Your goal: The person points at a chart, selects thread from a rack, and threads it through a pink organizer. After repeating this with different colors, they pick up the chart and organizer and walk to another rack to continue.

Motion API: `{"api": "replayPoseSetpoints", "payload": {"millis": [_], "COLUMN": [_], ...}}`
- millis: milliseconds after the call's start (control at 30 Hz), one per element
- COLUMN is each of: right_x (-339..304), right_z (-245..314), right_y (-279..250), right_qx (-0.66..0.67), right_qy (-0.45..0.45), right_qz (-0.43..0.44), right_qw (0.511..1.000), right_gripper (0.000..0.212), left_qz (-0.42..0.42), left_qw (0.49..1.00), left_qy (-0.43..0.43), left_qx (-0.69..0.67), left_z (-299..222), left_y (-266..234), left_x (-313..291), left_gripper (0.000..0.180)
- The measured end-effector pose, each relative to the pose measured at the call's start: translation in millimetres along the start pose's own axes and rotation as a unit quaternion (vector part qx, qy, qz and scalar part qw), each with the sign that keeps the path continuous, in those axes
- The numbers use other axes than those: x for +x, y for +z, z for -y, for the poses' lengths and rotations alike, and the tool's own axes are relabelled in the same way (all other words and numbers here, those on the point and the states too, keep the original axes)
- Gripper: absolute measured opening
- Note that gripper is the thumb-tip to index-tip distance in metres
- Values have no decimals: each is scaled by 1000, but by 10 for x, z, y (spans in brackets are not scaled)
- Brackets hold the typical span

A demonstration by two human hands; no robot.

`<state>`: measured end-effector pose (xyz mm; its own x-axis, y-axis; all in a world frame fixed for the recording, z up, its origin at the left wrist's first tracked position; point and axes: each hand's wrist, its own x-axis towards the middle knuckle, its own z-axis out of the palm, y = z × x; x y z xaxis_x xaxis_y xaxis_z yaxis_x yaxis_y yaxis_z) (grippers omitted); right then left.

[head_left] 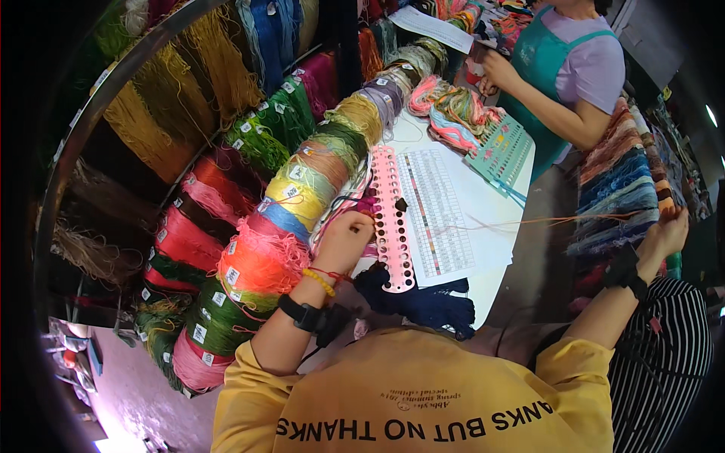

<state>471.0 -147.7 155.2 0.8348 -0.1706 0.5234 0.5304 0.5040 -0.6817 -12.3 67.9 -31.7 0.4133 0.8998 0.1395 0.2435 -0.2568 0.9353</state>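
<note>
A pink thread card (pixel 393 226) with rows of holes lies along the left side of a printed chart (pixel 445 257). My left hand (pixel 349 240) is closed at the card's left edge; its fingertips are partly hidden, and I cannot make out what is in them. Purple thread shows just beyond its knuckles. Far out to the right, my right hand (pixel 666 232) pinches thin orange thread (pixel 559 220), drawn out over the chart and past the table's edge. A dark navy thread bundle (pixel 430 303) hangs at the card's near end.
Rolls wrapped in coloured thread (pixel 294 192) line the table's left side. A green thread card (pixel 498 155) and multicoloured skeins (pixel 453 113) lie farther back on the white table (pixel 504 266). Across it stands a person in a teal apron (pixel 538 75). More skeins (pixel 619 181) hang at right.
</note>
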Motion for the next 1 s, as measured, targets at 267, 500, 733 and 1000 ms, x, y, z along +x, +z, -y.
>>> {"api": "replayPoseSetpoints", "payload": {"millis": [267,500,733,1000], "right_x": [-2645,-3936,-4010,-4072], "right_z": [-309,-535,-267,-207], "right_y": [1113,681,788,787], "right_qx": [-59,-96,-208,-253], "right_qy": [190,404,208,64], "right_qz": [537,661,685,695], "right_qw": [820,625,667,670], "right_gripper": [13,7,9,9], "left_qz": [94,151,113,149], "left_qw": [971,952,967,949], "left_qy": [-193,-236,-169,-199], "left_qx": [-107,-121,-156,-195], "left_z": [132,166,240,210], "left_y": [-67,40,136,171], "left_x": [-87,-83,-101,-75], "left_gripper": [17,15,15,17]}}
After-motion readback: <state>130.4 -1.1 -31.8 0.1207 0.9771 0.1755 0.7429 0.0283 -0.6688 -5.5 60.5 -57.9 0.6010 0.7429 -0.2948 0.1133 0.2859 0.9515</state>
